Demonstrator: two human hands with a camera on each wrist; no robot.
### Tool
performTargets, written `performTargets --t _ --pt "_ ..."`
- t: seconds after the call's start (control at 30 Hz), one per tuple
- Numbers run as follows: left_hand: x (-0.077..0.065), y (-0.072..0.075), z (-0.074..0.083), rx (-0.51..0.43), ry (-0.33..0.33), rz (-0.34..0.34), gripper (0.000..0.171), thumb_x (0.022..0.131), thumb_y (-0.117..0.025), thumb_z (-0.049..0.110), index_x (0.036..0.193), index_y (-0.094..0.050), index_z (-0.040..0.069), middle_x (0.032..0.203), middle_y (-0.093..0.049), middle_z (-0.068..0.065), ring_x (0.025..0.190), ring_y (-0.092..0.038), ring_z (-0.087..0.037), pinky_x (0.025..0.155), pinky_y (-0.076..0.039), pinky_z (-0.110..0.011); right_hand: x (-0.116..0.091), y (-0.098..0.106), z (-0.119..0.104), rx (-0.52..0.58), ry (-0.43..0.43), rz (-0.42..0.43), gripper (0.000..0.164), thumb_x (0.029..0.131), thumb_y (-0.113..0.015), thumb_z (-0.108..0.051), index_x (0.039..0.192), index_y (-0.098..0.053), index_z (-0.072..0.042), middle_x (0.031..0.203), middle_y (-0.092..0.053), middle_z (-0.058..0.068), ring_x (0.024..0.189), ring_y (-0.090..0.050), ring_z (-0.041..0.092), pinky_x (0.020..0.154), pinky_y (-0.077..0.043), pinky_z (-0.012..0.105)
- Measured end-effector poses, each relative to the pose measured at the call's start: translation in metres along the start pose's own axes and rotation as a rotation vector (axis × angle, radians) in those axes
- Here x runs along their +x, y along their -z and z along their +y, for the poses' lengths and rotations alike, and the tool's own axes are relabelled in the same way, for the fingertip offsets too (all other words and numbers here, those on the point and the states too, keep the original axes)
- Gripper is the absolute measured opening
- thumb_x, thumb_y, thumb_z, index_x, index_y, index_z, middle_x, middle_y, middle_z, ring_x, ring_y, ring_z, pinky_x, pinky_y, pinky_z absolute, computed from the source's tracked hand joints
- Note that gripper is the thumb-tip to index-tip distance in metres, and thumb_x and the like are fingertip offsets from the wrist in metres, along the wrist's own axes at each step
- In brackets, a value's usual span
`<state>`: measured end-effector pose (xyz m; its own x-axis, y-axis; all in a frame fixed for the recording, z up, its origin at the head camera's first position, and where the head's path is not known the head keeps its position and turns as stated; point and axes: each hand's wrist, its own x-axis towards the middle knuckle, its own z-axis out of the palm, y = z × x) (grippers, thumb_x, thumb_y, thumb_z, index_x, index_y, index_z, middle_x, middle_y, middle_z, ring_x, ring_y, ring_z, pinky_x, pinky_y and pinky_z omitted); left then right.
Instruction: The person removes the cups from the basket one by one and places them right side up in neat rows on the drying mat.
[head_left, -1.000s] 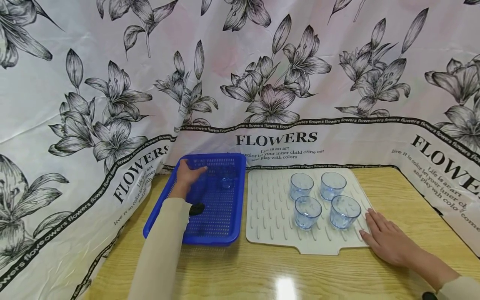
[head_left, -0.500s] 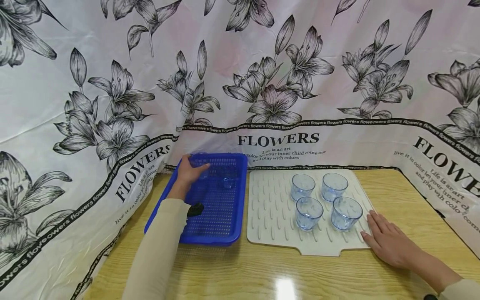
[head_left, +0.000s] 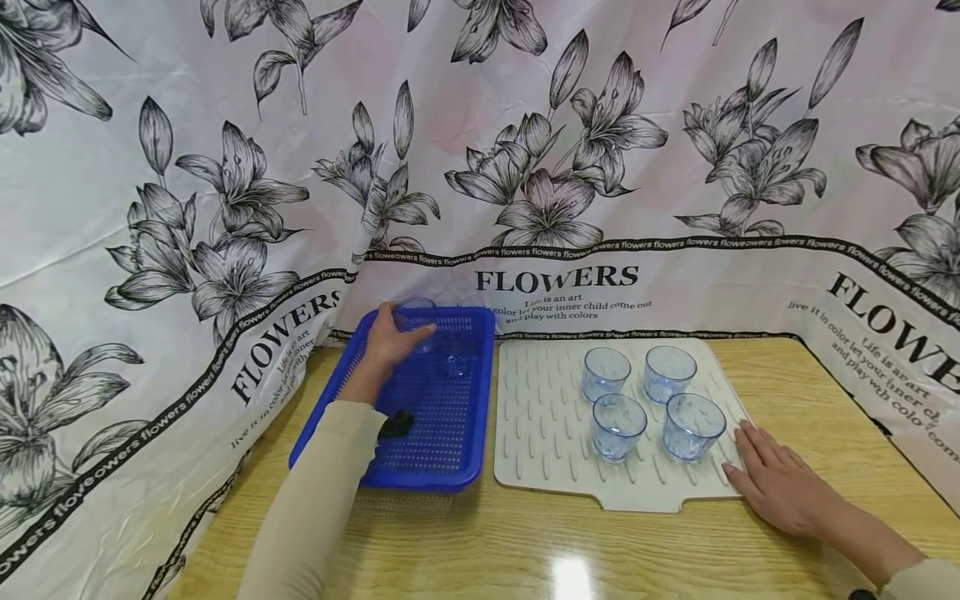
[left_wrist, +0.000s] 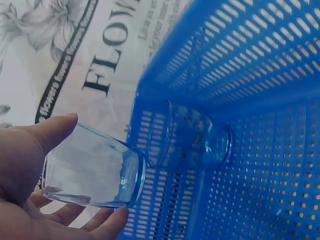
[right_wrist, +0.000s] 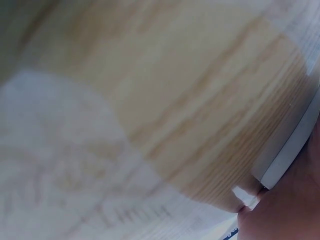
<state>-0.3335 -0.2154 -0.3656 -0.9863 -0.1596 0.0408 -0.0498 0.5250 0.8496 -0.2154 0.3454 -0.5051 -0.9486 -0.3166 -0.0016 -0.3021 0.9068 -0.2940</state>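
In the head view my left hand (head_left: 392, 340) holds a clear bluish drinking glass (head_left: 417, 317) at the far left corner of the blue basket (head_left: 471, 467). The left wrist view has that glass (left_wrist: 92, 167) tilted between thumb and fingers. Inside the basket, against its wall, is another glass (left_wrist: 192, 135). My right hand (head_left: 783, 479) lies with straight fingers at the right edge of the white draining board (head_left: 536, 433). Several glasses stand on that board, among them a front right glass (head_left: 692, 427). The right wrist view shows only part of the hand beside the board's edge (right_wrist: 290, 147).
The wooden table (head_left: 480, 542) carries the basket and board side by side. A flower-printed curtain (head_left: 555, 200) closes off the back and both sides, right behind the basket's far rim.
My left hand has lifted a glass up out of the basket to about its far rim, moving slightly right. The right hand stays at the board's edge.
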Motion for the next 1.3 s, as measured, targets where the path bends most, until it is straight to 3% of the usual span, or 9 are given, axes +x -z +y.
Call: performTargets --t 0.57,1.3 --pt "-0.016 -0.010 0.019 -0.023 -0.042 -0.034 0.089 0.093 -0.078 0.031 0.160 -0.023 0.009 0.155 -0.039 -0.021 0.141 -0.041 -0.041 0.110 -0.042 -0.056 0.000 0.002 -0.001 -0.014 -0.004 -0.006 0.074 0.111 -0.040 -0.038 0.151 -0.022 0.021 0.157 -0.018 0.043 0.146 -0.013 0.060 0.110 -0.018 0.076" --pt "-0.050 -0.044 0.052 -0.086 -0.137 -0.131 0.082 0.092 -0.080 0.027 0.156 -0.031 0.011 0.142 -0.049 -0.017 0.121 -0.054 -0.035 0.092 -0.053 -0.048 0.001 0.004 0.000 -0.013 -0.001 -0.012 0.074 0.111 -0.039 -0.039 0.151 -0.022 0.021 0.158 -0.017 0.042 0.146 -0.014 0.060 0.111 -0.018 0.075"
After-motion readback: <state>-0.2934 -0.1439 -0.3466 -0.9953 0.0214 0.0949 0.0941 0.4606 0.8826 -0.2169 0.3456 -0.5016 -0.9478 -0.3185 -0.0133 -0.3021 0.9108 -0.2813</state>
